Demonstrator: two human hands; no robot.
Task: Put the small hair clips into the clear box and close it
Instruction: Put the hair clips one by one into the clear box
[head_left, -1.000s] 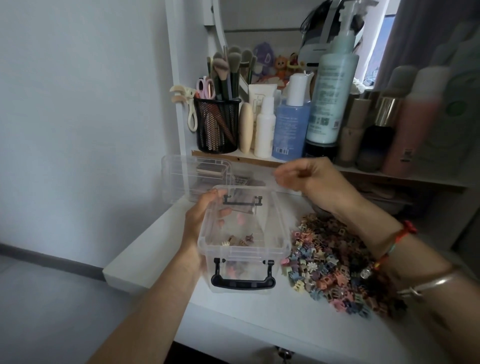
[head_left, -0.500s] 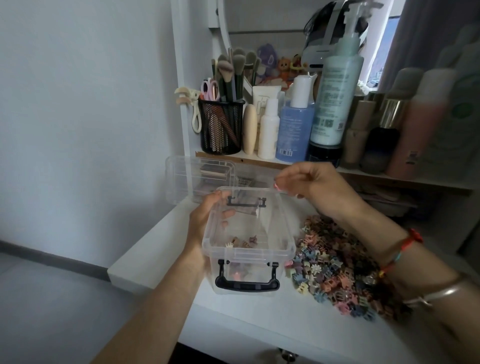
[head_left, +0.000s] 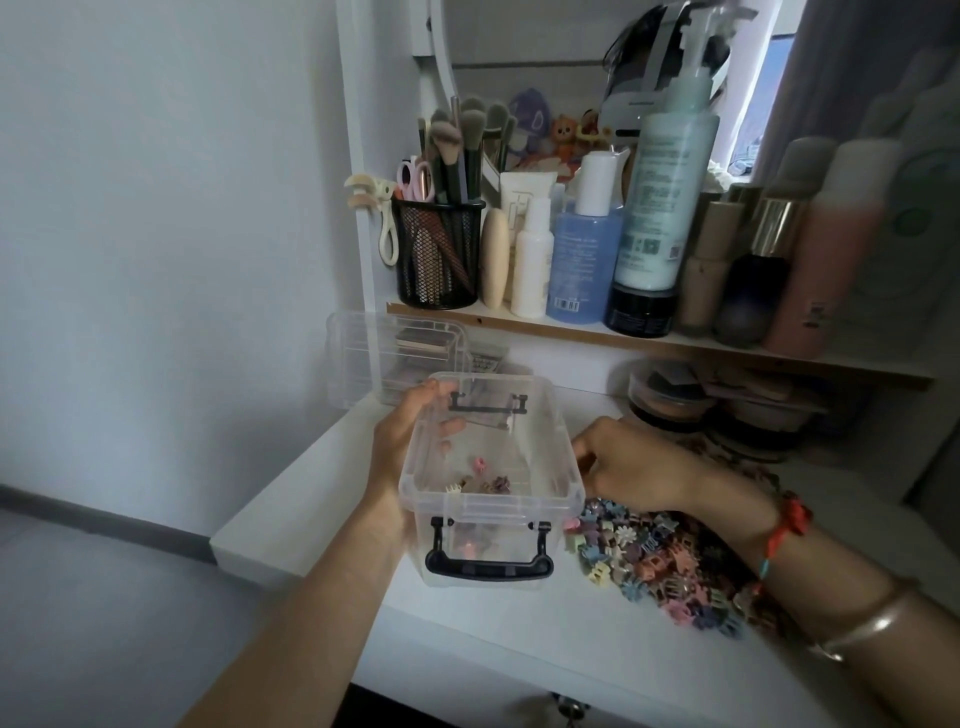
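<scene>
1. Small pastel plastic hair clips (head_left: 670, 561) are lying in a loose heap on the white desk (head_left: 519, 639), just to the right of the clear rectangular plastic box (head_left: 488, 506). A few clips are already sitting on the box floor.
2. The left hand (head_left: 410, 441) is gripping the box's left wall with its thumb hooked over the rim, steadying it.
3. The right hand (head_left: 634, 467) is reaching down onto the heap beside the box's right wall. Its fingertips are hidden, so I cannot tell whether it is pinching a clip.
4. Doing this step well probably means gathering several clips at once, lifting them clear of the rim, and letting go low over the middle so none are bouncing out. The left hand should be keeping the box from sliding.
5. The box is standing upright with its mouth facing up and its long axis running away from the person toward the shelf. The black carry handle (head_left: 488, 566) on the near short end is facing the person.
6. The clear ribbed lid (head_left: 384, 353) is standing off the box, behind it to the left, so closing is not yet done. Most of the clips are still outside.
</scene>
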